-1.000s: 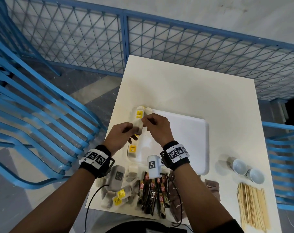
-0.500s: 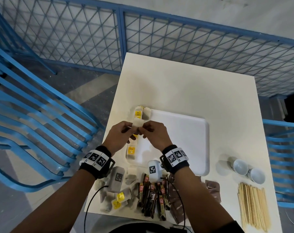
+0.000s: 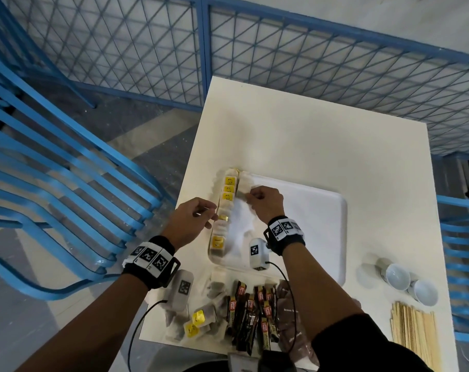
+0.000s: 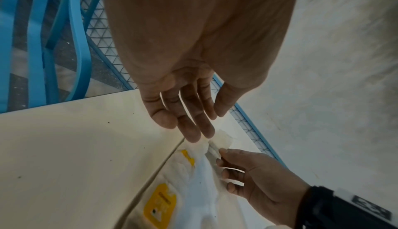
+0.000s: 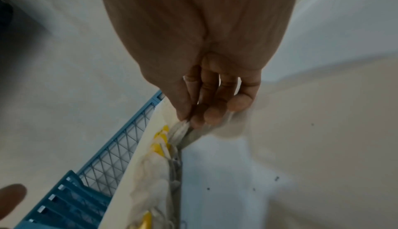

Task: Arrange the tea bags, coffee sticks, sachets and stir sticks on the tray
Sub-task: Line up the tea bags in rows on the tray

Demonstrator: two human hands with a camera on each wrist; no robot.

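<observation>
Table (image 3: 308, 135): cream top, bordered on its far and left sides by a blue mesh fence (image 3: 281, 49); a broad bare stretch is seen beyond the grip, toward the fence.

Tray (image 3: 308, 218): white, round-cornered, set on the near half of the table. Its surface to the right of the grip is bare; its left rim runs just beside the table's left edge.

Row of tea bags (image 3: 224, 210): laid along the tray's left rim, long axis running from near to far, yellow tags facing up. The grip is placed at the row's far part, on its inner side.

Right hand (image 3: 265, 201): thumb and fingers are pinched on a pale tea bag (image 3: 244, 187), which is held at the inner side of the row, touching it; seen in the right wrist view (image 5: 183, 130) pressed between the fingertips. Its pointing cannot be told.

Left hand (image 3: 193, 221): held just left of the row, nearer than the grip, fingers relaxed and extended, nothing grasped (image 4: 185, 113).

Loose tea bags (image 3: 198, 318), coffee sticks (image 3: 252, 310) and brown sachets (image 3: 292, 318): piled at the table's near edge, well behind the grip.

Stir sticks (image 3: 413, 336): stacked at the near right corner, long axis near to far.

Two white cups (image 3: 407, 283): beside the tray's right rim.
</observation>
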